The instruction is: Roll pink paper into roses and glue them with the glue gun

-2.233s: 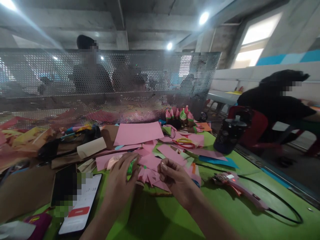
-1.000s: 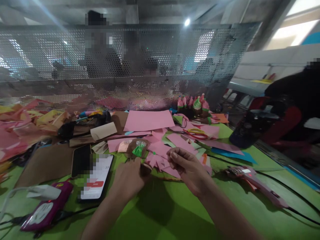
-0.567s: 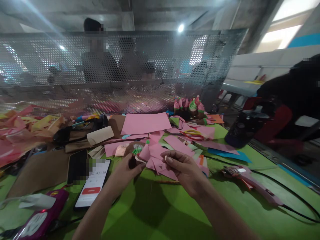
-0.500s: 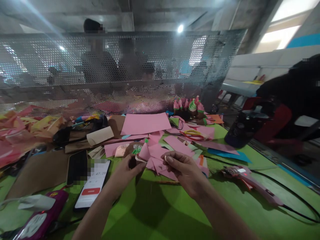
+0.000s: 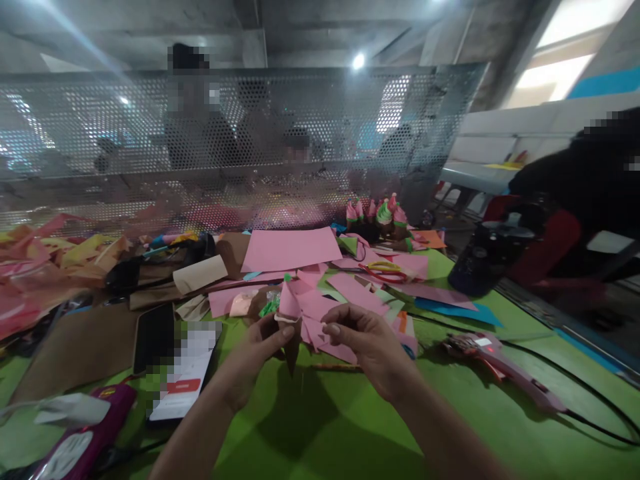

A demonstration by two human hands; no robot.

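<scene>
My left hand [image 5: 261, 343] is closed around a small paper ice cream cone [image 5: 289, 300], held upright with its brown point downward. Its top is pink with a green tip, and a white strip runs around the rim where pink meets brown. To the right, apart from the cone, my right hand [image 5: 370, 343] pinches a tiny white piece [image 5: 324, 327] between thumb and forefinger; most of that piece is hidden. Pink paper scraps [image 5: 315, 307] lie behind and between the hands. A clear bag with green bits [image 5: 271, 303] sits just behind my left hand.
On the right lies a pink corded glue gun [image 5: 523, 373], with a dark bottle [image 5: 477, 260] beyond. Red-and-yellow scissors [image 5: 384, 271] and several finished cones [image 5: 385, 213] stand farther back. Two phones [image 5: 154, 337] and a purple power strip [image 5: 85, 433] are left. A perforated metal screen [image 5: 300, 133] closes the back.
My left hand has turned the cone upright, so its brown point now shows below the fingers. My right hand has shifted slightly down and left, still pinching the white piece.
</scene>
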